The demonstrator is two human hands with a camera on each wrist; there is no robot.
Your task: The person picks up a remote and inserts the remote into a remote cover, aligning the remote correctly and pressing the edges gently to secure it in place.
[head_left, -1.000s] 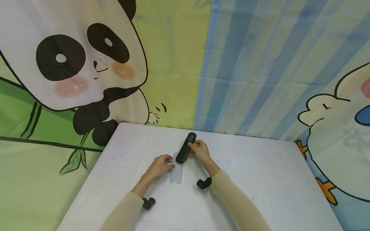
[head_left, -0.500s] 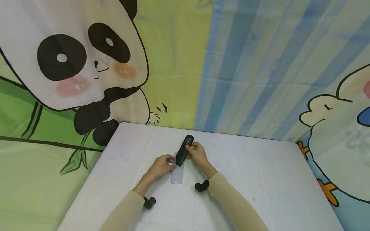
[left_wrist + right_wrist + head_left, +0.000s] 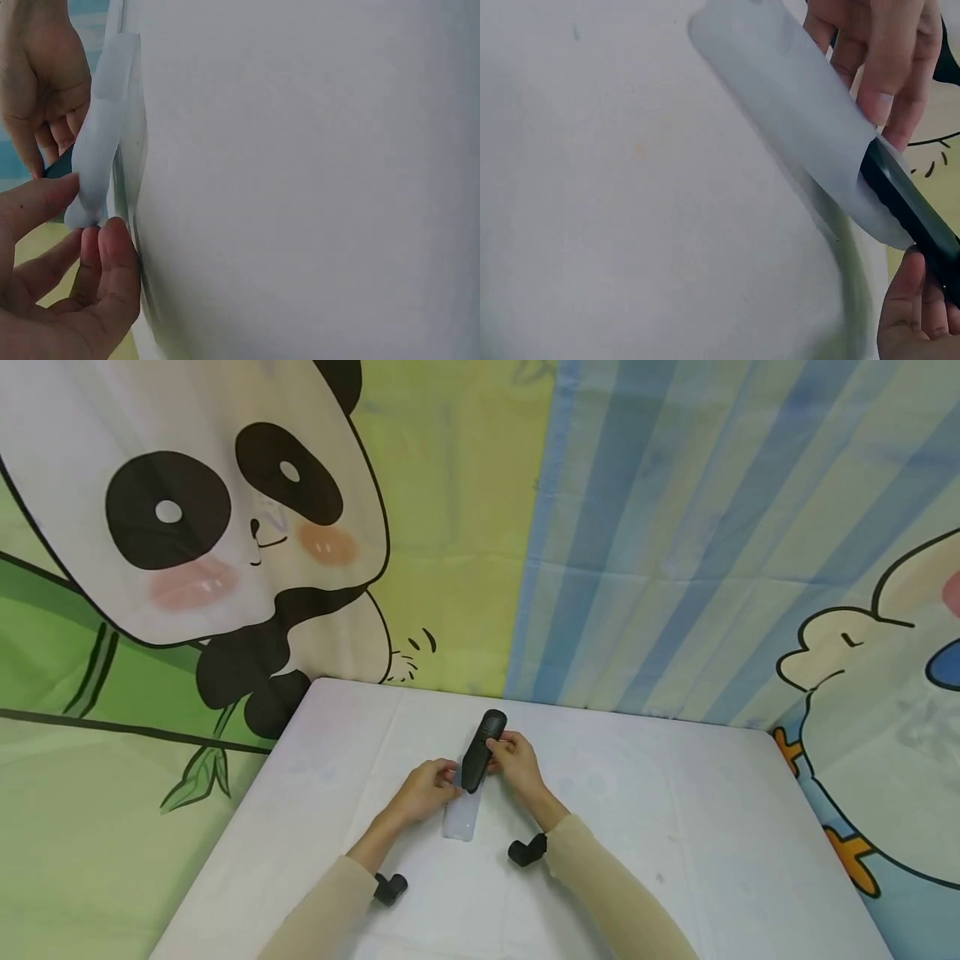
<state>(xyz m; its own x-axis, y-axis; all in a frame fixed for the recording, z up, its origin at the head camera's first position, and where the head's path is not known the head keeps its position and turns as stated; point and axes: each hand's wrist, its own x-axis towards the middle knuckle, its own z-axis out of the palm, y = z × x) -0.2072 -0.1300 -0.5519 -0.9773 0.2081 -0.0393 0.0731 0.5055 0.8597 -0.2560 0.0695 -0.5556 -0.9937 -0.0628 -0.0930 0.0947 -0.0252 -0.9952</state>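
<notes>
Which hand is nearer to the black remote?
Right: the right hand grips the black remote; the left hand is beside its lower end, holding the clear sleeve.

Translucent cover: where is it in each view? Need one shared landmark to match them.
Head: translucent cover below centre, slightly left of the midline.
Left wrist: translucent cover at upper left, long and near-upright.
Right wrist: translucent cover slanting from top centre down to the right.
Landmark: black device, at one end of the cover in all three; mostly hidden in left wrist.

Above the white table [image 3: 675, 793], my device [image 3: 476, 759] is black, the pouch [image 3: 780, 105] milky white. Behind the table, I see blue-striped cloth [image 3: 675, 543].
</notes>
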